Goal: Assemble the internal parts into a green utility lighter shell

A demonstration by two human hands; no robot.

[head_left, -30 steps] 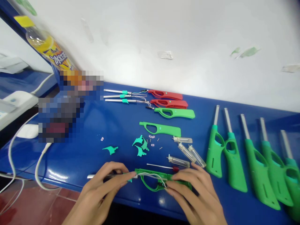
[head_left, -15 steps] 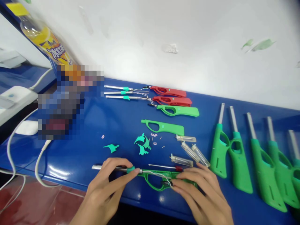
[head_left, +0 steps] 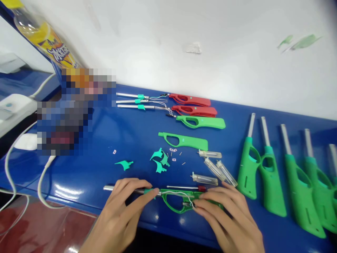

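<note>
The green shell is located at the near edge of the blue table, between the two hands. It is a half casing, inner side up, with a looped trigger guard. A metal tube with a teal collar lies in line with its front end; white wires run from the tube to a small black part within the shell.

The left hand has thumb and fingers closed on the tube near the collar. The right hand has its fingers closed over the rear of the shell; whether it also pinches the wires cannot be told.

A thin screwdriver lies just beyond the shell. The table surface is glossy and also bears clear fuel tanks, teal triggers, red casings and, at right, green lighters. The white wall behind shows peeled patches. A yellow-capped bottle stands at far left; reddish tiles show below.
</note>
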